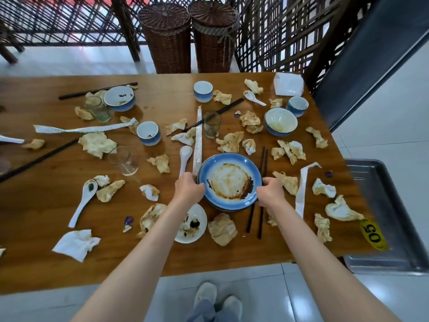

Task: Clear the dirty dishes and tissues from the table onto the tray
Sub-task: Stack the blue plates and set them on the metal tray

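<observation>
Barely begun: left hand (188, 187) and right hand (270, 192) each grip opposite rims of blue plate (229, 181), between them, apparently top of small stack. Tray (380, 205), far right of right hand, shows nothing on its visible part. Bowls, cups, spoons, tissues all around hands, uncleared.

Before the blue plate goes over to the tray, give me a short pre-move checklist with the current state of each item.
1. Left hand grips the blue plate at its left rim: ok.
2. Right hand grips the right rim: ok.
3. Plate level, so the sauce stays put: ok, it looks about flat.
4. Plate lifted off the table: cannot tell; a second rim shows beneath it, perhaps a stacked plate.
5. Tray has room: ok, its visible part is bare.
6. Path to the tray: not ok, chopsticks lie right beside the plate and tissues litter the way; carry it above them.
</observation>
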Motion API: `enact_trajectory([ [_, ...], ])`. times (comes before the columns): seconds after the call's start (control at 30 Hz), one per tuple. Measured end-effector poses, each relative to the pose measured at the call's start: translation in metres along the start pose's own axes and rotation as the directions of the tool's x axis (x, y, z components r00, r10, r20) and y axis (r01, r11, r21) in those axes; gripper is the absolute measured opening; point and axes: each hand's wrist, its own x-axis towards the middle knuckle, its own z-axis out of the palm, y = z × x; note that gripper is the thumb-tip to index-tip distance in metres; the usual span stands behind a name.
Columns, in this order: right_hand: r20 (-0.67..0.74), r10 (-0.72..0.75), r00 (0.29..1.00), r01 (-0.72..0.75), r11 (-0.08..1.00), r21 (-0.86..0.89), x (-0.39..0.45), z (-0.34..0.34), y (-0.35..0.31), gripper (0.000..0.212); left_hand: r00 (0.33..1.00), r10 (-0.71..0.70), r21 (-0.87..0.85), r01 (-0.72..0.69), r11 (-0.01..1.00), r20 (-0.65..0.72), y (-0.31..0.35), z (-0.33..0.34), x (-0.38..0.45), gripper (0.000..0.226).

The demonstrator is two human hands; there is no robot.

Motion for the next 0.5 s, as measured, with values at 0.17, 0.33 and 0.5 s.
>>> enact_trajectory([
  [0.17,-0.031,-0.034,0.999,0.032,0.996,-0.086,-0.002,0.002,-0.003,0.021,1.0,0.006,0.019,-0.006,1.0,0.024,-0.001,0.002,0.002,0.016],
  [0.33,-0.046,-0.027,0.999,0.022,0.994,-0.107,0.001,-0.001,-0.004,0.018,1.0,0.022,0.033,-0.023,0.999,0.022,0.001,0.004,0.005,0.007],
  [0.5,-0.04,0.061,0.997,-0.06,0.998,0.028,0.003,0.001,-0.003,0.03,0.994,-0.037,-0.011,0.038,0.999,0.1,0.003,0.002,0.012,0.035],
])
